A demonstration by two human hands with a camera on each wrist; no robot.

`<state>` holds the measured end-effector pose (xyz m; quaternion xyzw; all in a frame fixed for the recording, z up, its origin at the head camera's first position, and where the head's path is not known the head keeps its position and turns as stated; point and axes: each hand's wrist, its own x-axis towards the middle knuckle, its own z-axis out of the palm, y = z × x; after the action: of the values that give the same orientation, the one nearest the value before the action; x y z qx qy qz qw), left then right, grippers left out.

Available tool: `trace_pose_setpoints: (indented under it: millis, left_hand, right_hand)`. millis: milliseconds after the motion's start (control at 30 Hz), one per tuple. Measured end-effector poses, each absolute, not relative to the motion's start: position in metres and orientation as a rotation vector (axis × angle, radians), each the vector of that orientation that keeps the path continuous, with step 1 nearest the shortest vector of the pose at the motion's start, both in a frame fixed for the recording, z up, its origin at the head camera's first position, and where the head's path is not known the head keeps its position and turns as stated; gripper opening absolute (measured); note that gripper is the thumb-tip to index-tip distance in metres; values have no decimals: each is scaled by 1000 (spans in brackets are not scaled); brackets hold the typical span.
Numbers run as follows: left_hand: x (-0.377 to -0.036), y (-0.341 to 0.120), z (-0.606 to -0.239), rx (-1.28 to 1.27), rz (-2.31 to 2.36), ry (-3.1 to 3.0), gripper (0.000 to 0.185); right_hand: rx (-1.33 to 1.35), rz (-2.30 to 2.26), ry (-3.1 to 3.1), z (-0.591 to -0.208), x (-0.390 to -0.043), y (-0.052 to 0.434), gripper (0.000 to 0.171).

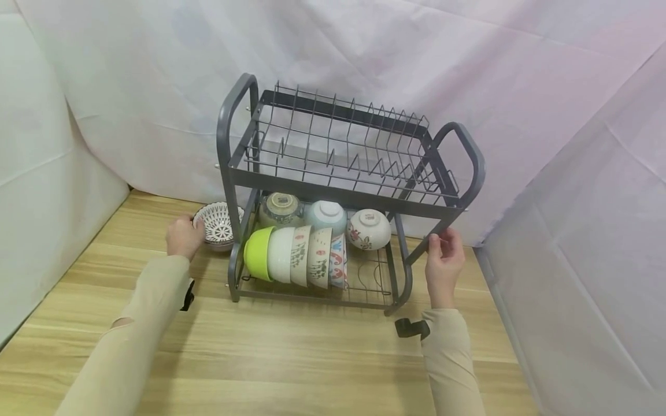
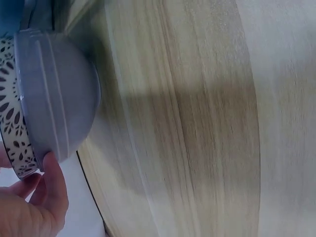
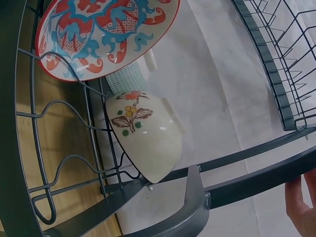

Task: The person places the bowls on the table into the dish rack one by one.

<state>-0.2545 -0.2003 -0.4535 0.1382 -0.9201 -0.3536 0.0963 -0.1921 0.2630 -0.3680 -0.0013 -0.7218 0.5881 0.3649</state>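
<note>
My left hand (image 1: 182, 237) pinches the rim of a bowl (image 1: 217, 224) beside the rack's left leg. This bowl has a dark leaf-like pattern on white inside; its grey outside (image 2: 61, 94) fills the upper left of the left wrist view. My right hand (image 1: 445, 268) holds the right-hand post of a dark grey two-tier dish rack (image 1: 322, 184), thumb and fingers at the bar. On the lower tier, a lime-green bowl (image 1: 257, 254), a white bowl (image 1: 281, 254), two beige patterned bowls (image 1: 319, 257) and a red-and-blue patterned bowl (image 1: 339, 260) lean on edge in a row.
Behind that row sit three upturned bowls: a dark-patterned one (image 1: 281, 211), a pale blue one (image 1: 326, 216) and a floral one (image 1: 370, 230). Wire dividers (image 1: 333, 136) line the upper tier. White cloth (image 1: 572, 219) encloses the wooden table (image 1: 291, 358) at back and sides.
</note>
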Motion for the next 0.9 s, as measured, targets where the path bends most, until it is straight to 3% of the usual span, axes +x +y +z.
trace_pose_setpoints:
  millis: [433,900]
  left_hand:
    - [-257,-197,-446,323,-793,-2730,30]
    - [-264,-198,-440,369,-777,-2676,32]
  right_hand:
    - [1,1511,-1863,-369,-192,264,22]
    - [-4,1481,-1895,-369,-192,265,22]
